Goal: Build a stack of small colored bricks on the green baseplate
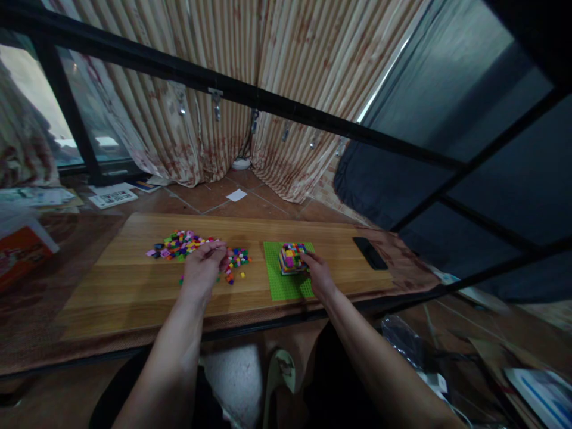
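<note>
Loose toy bricks (179, 243) in many colours lie in a spread pile on the left part of the wooden board. My left hand (203, 262) is over the near side of this pile, its fingers curled together in a pinch; whatever is between the fingertips is too small to make out. To the right lies a green baseplate (279, 289), with a multicoloured block of stacked bricks (289, 260) on it. My right hand (319, 274) reaches in from the right, with closed fingers gripping the block's right side. Its thumb is mostly hidden.
The wooden board (147, 298) has a black phone (370, 253) near its right end. A dark metal bar (286, 107) with clips crosses behind, before striped curtains (192, 137). Papers (112, 196) and an orange-and-white container (24, 247) are at the left.
</note>
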A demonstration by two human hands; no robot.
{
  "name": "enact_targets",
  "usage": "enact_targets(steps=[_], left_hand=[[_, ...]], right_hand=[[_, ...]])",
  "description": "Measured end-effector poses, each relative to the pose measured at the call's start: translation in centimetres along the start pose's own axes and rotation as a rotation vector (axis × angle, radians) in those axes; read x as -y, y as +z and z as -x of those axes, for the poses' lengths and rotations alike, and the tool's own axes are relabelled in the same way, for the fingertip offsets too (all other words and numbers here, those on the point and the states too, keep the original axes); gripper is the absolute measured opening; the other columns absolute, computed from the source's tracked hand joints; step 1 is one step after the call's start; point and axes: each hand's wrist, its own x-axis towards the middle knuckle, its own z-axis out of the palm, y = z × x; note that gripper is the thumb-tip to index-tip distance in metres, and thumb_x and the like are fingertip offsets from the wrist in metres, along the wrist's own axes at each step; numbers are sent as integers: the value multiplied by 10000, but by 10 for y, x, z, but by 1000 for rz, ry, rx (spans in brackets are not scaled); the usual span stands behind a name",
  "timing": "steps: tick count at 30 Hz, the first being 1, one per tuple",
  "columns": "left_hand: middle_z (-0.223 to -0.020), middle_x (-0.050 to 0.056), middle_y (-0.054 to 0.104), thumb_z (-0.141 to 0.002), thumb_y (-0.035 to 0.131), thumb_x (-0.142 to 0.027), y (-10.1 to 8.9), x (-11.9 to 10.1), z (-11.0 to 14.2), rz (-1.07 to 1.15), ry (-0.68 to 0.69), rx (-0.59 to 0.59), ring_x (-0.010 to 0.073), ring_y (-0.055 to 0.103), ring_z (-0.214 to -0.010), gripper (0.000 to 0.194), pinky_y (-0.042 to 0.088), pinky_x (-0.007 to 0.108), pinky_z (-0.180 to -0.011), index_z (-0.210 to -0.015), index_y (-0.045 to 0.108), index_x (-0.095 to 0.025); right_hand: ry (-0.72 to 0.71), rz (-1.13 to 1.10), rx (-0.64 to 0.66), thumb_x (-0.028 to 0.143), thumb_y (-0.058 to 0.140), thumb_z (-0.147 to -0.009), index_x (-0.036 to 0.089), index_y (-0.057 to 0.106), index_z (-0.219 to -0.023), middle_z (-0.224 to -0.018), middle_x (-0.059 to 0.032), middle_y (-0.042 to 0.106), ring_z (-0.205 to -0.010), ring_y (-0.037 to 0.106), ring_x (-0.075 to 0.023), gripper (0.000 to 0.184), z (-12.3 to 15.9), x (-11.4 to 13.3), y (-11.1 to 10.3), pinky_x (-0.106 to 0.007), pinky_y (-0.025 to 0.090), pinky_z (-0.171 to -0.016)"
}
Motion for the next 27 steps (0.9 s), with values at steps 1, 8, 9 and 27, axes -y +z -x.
enact_targets(steps=[1, 8, 9, 27], left_hand=[[-628, 2, 662, -578, 735, -273, 0, 0, 0, -1, 1, 0, 98, 559, -543, 284, 439, 220, -557, -816, 671, -134], [-634, -3, 666, -606, 698, -249, 0, 1, -2, -16, 1, 1, 90, 558, -537, 262, 438, 211, -557, -838, 666, -130], [-631, -6, 664, -605, 697, -244, 0, 1, -2, -8, 3, -2, 88, 558, -535, 260, 439, 210, -558, -835, 664, -129], [-629, -2, 656, -624, 692, -256, -6, -1, -1, 25, 24, -6, 95, 552, -532, 213, 449, 236, -594, -798, 662, -137]], right_hand=[[-10, -2, -3, 405, 786, -503, 195, 672, -767, -664, 11, 696, -601, 613, -141, 357, 0, 0, 2, -237, 416, -539], [-34, 70, -21, 448, 774, -528, 182, 673, -794, -690, -10, 697, -633, 625, -165, 390, -6, -4, 2, -260, 450, -561], [-65, 100, -33, 462, 768, -539, 173, 672, -813, -710, -22, 698, -647, 623, -170, 410, -5, -3, 0, -271, 460, -580], [-717, 1065, 397, 252, 555, -856, 234, 705, -935, -897, -62, 673, -879, 587, -197, 170, 55, -46, 95, -297, 435, -800]])
